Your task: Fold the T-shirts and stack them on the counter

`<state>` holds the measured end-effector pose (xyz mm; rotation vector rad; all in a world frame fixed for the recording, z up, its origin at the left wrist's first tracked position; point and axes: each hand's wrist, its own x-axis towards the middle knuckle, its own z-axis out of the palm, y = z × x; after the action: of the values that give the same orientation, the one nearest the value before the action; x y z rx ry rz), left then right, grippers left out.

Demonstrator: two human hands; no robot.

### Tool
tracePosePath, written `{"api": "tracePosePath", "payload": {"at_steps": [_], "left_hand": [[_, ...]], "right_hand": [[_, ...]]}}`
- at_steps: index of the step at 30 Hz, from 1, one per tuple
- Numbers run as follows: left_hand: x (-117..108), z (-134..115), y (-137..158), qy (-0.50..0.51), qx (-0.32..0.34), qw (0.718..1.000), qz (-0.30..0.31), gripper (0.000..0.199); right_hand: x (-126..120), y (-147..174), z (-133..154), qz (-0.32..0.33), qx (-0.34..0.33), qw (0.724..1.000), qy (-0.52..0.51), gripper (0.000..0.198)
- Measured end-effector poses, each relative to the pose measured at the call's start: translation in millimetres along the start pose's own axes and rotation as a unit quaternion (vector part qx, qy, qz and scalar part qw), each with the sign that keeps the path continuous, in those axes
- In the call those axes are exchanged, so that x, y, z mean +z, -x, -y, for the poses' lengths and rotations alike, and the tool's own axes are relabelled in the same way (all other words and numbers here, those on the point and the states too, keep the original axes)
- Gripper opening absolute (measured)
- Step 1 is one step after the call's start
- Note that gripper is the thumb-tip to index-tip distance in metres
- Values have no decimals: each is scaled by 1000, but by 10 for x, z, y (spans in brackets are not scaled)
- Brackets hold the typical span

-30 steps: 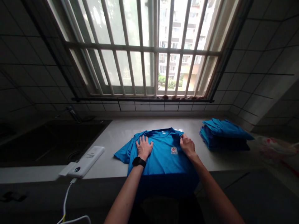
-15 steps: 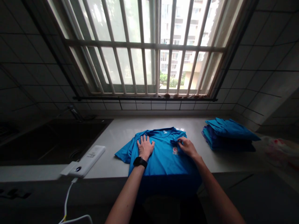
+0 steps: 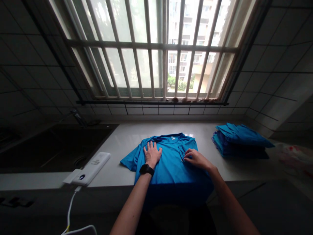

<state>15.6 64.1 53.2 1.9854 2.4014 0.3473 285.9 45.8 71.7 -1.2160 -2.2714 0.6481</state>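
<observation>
Far left: dark sink (image 3: 53,143) set into the white worktop (image 3: 124,132), faucet (image 3: 78,118) at its back edge. Next, near the sink's right side, white power bank (image 3: 96,164) lying at a slant by the front edge, white cable (image 3: 69,209) plugged into its near end and hanging down in front. Then blue shirt (image 3: 166,171), mid-worktop, laid out with collar toward the barred window (image 3: 151,70) behind; one sleeve sticks out to the left, lower part drops over the front edge. Left hand (image 3: 152,154) lies flat on the shirt, palm down, fingers spread, gripping nothing; black watch (image 3: 146,169) on that wrist. Right hand (image 3: 196,159) is at the chest area, thumb and fingertips bunched, pinching a fold of the shirt; a small pale bit of print shows just beside the fingertips. Further right, apart from the shirt, folded pile (image 3: 241,142) of mostly blue cloth, some purple at its left side, top piece overhanging to the right. Far right: clear plastic bag (image 3: 292,158) with some red, contents too blurred to tell.
</observation>
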Motion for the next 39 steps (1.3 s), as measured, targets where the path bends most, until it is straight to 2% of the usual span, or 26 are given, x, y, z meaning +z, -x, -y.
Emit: {"api": "tracePosePath", "payload": {"at_steps": [2,5,8,11,15,19,23,27,30,34,37,39], "left_hand": [[-3,1,0,-1,-1,1000,1,61],[-7,3,-5,1,4,1000,4,62],[-8,1,-15,5,0,1000,11,62],[-4,-5,-24,9,-6,1000,13,62],[-10,-10,-29,11,-7,1000,12,61],[-20,-1,-24,7,-3,1000,12,61],[11,4,-13,20,3,1000,8,62],[-30,30,-52,107,20,994,-8,56],[-202,206,-139,160,22,986,-29,50],[-496,735,-209,144,-34,988,-49,42],[-618,1136,-214,125,-85,988,9,37],[-658,1305,-231,129,-95,986,55,33]], "right_hand": [[49,-4,8,20,-20,999,-47,28],[80,-62,-20,-35,10,994,-100,27],[72,-114,-110,-126,28,990,-62,25],[72,-129,-227,-158,15,987,-6,28],[134,-150,-336,-132,19,989,69,36],[236,-183,-330,-64,96,978,172,46],[280,-187,-256,-59,159,958,229,51],[272,-173,-231,-59,157,957,237,52],[279,-171,-268,-70,149,960,227,51],[318,-182,-353,-96,135,966,196,49],[344,-187,-403,-119,123,970,174,47],[352,-188,-420,-125,120,970,170,46]]}}
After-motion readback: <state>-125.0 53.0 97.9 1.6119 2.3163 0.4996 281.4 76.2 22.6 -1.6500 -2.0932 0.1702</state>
